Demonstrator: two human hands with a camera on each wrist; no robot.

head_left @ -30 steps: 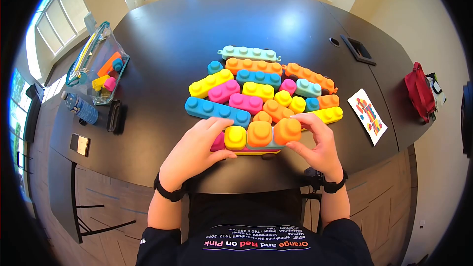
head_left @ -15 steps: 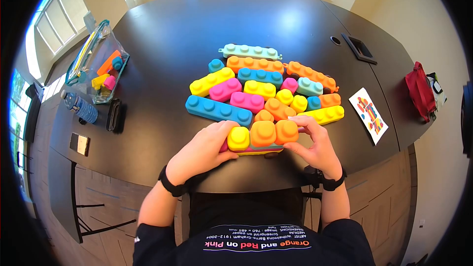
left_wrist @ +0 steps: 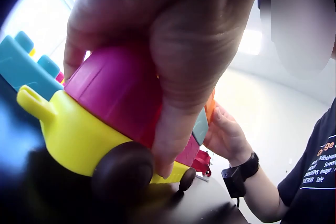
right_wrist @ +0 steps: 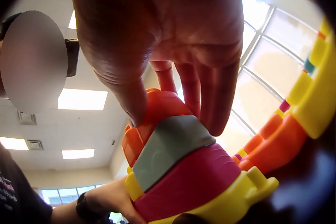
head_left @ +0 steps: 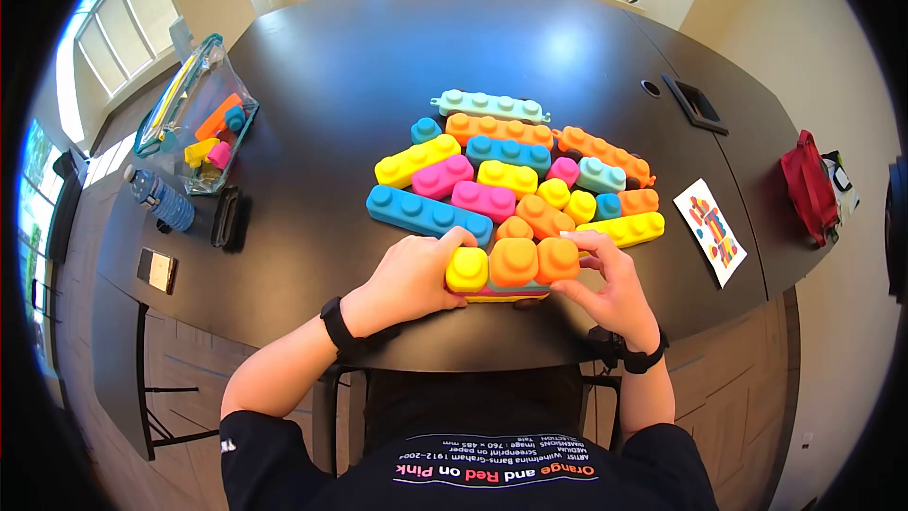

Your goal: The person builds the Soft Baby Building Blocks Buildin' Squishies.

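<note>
Near the front edge of the table stands a layered stack of toy building blocks on a yellow wheeled base [left_wrist: 79,134]. A pink block [left_wrist: 113,87] lies on the base, and a light teal block [right_wrist: 168,142] sits on the pink at the right end. Along the top run a yellow block [head_left: 466,270], a larger orange block [head_left: 514,262] and a right-end orange block [head_left: 558,259]. My left hand [head_left: 407,274] grips the stack's left end, thumb on the near side. My right hand [head_left: 613,286] pinches the right-end orange block between thumb and fingers.
Many loose blocks, among them a long blue block [head_left: 426,214], lie just beyond the stack. A picture card [head_left: 711,233] is at the right, with a red bag [head_left: 806,185] farther out. At left are a clear bag [head_left: 203,104], a water bottle [head_left: 159,199] and a phone [head_left: 157,270].
My left hand has slid rightward around the stack's left end, covering the pink there. The right-end orange block, still pinched by my right hand, has come down level with its neighbour.
</note>
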